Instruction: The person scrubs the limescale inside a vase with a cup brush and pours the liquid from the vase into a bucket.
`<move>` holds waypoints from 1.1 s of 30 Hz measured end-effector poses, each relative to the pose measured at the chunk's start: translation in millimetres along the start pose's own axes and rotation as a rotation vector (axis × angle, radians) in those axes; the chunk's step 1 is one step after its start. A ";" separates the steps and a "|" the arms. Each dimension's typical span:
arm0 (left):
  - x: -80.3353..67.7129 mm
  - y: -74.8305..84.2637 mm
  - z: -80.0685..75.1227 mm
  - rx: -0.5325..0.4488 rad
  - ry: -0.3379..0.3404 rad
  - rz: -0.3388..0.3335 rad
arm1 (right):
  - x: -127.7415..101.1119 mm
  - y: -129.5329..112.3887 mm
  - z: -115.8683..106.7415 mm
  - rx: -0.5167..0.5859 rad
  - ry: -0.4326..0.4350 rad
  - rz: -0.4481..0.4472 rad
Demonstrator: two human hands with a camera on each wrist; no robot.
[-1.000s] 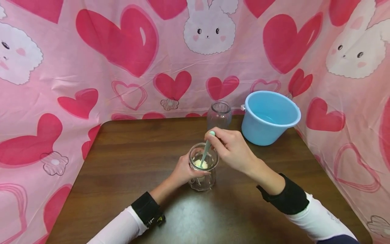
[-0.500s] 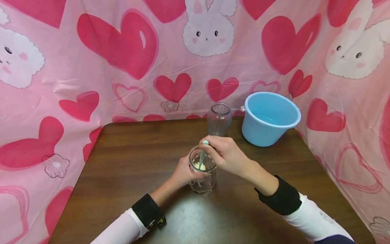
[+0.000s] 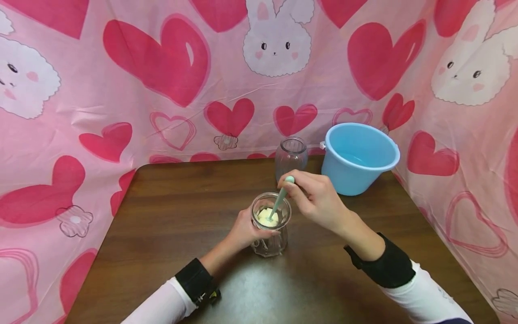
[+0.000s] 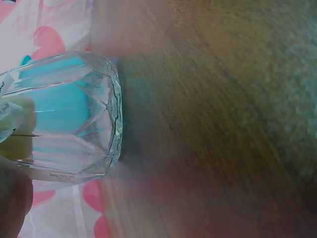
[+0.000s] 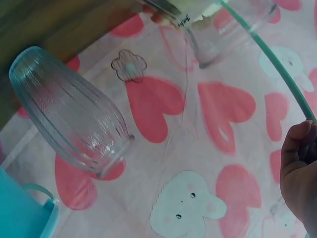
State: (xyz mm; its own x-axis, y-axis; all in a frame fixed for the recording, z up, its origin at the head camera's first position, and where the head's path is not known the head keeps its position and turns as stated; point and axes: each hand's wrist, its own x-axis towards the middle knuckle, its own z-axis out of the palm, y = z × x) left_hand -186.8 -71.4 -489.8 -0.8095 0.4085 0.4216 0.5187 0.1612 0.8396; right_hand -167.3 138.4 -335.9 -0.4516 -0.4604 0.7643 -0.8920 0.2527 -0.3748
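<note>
While the left hand (image 3: 247, 230) keeps its grip curled around the jar (image 3: 270, 246) just below the rim, thumb across the near side, the right hand (image 3: 315, 198) has its grip pinching a green stick (image 3: 279, 203) close to the top end. The jar is upright near the middle of the counter (image 3: 174, 202), and the stick slants down through its mouth to a pale lump (image 3: 265, 214) inside. Beyond them, a ribbed jar (image 3: 290, 159) stands beside a blue bucket (image 3: 349, 177), in front of a pink cloth (image 3: 226, 83) printed with hearts and rabbits.
</note>
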 end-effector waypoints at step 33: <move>-0.2 1.4 1.1 0.052 0.023 -0.002 | 12.2 5.3 -0.5 -0.086 -0.020 -0.124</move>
State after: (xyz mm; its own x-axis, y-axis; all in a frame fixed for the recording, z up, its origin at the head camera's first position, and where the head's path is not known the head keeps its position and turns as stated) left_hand -185.6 -70.3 -489.1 -0.8165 0.3876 0.4278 0.5298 0.2089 0.8220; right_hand -177.5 134.5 -328.3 -0.3393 -0.5089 0.7911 -0.9362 0.2642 -0.2316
